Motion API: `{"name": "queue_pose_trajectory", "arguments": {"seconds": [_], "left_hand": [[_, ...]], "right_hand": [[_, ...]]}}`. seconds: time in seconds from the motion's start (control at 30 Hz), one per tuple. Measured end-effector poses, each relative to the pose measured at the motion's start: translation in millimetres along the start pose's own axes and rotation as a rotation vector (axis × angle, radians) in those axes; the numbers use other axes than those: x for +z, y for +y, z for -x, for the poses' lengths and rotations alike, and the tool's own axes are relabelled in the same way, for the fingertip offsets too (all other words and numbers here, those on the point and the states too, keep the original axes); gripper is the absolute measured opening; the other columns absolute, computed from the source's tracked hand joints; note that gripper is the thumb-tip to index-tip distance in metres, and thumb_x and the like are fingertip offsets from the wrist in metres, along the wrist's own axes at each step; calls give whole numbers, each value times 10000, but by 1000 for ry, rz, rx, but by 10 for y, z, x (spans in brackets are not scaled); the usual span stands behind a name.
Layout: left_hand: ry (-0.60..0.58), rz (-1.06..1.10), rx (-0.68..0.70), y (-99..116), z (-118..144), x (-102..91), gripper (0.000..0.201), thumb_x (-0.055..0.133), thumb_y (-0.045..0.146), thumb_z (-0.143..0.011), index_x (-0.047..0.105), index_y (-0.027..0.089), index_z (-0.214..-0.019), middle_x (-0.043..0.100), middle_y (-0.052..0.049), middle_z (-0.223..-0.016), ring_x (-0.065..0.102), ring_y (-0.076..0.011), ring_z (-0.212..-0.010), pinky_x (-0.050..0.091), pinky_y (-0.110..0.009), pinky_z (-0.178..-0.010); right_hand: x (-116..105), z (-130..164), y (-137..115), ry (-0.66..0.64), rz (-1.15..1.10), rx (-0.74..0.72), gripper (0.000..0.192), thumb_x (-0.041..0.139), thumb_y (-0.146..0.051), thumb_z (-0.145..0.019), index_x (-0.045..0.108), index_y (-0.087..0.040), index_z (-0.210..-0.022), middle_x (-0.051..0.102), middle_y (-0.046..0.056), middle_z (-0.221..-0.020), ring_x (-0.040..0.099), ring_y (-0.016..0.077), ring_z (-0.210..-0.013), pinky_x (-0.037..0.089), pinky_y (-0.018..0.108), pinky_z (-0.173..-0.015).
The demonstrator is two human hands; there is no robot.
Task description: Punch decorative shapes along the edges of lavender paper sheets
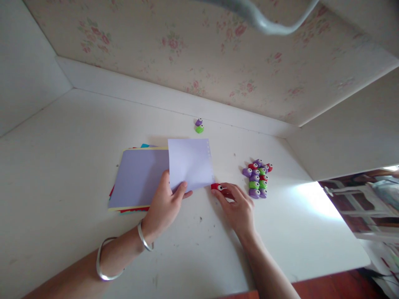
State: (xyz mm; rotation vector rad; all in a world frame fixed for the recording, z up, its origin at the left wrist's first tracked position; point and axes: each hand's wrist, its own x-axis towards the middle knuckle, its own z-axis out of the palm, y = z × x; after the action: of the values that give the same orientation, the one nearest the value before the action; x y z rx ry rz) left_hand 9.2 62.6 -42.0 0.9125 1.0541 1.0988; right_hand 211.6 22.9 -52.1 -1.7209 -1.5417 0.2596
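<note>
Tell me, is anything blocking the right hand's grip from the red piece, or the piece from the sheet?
Nothing visible is in the way. The right hand's grip holds the red piece at the lower right corner of the sheet; whether piece and sheet touch is hard to tell.

Pale lilac for the sheet [190, 162] in the left hand [166, 201]; deeper lilac tops the paper stack [134, 178] left of that hand, with yellow, red and blue edges; red, with a white-and-black eye, for the clip [215, 187] at the right hand [240, 205]; right of it, a cluster [254, 178] of purple, green and red; beyond both hands, beige wallpaper [199, 54] with pink roses; silver bangles [145, 237] behind the left hand; white counter [77, 241] beneath.
</note>
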Motion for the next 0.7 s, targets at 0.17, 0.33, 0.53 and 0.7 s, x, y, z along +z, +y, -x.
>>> {"name": "queue_pose_trajectory", "arguments": {"seconds": [0.17,0.33,0.53,0.7], "left_hand": [[-24,-52,51,-30,28,-7,451,638,419,-878,436,193,-1212,525,-91,-1313,635,-218,-1134,647,-327,-848],[-16,-51,76,-57,35,-16,451,646,423,-874,459,196,-1216,548,-87,-1287,648,-222,-1114,646,-328,-846],[-7,-29,65,-51,34,-9,478,660,418,-861,465,195,-1236,552,-89,-1279,649,-225,-1107,649,-337,-841],[-24,-50,75,-43,48,-8,449,630,408,-886,450,198,-1239,542,-87,-1292,646,-214,-1113,647,-316,-845]], "right_hand": [[1,10,-23,-6,-5,-20,188,691,-387,-870,700,-232,-976,731,31,-915,724,164,-721,610,267,-640],[-4,9,-36,1,-22,-11,187,686,-396,-871,706,-233,-960,731,35,-920,725,166,-719,620,272,-657],[1,15,-27,9,-17,-2,200,696,-402,-863,702,-233,-970,726,36,-912,723,167,-719,607,248,-580],[7,17,-31,17,-22,-33,179,701,-373,-864,701,-225,-964,726,34,-911,719,162,-719,612,261,-629]]}}
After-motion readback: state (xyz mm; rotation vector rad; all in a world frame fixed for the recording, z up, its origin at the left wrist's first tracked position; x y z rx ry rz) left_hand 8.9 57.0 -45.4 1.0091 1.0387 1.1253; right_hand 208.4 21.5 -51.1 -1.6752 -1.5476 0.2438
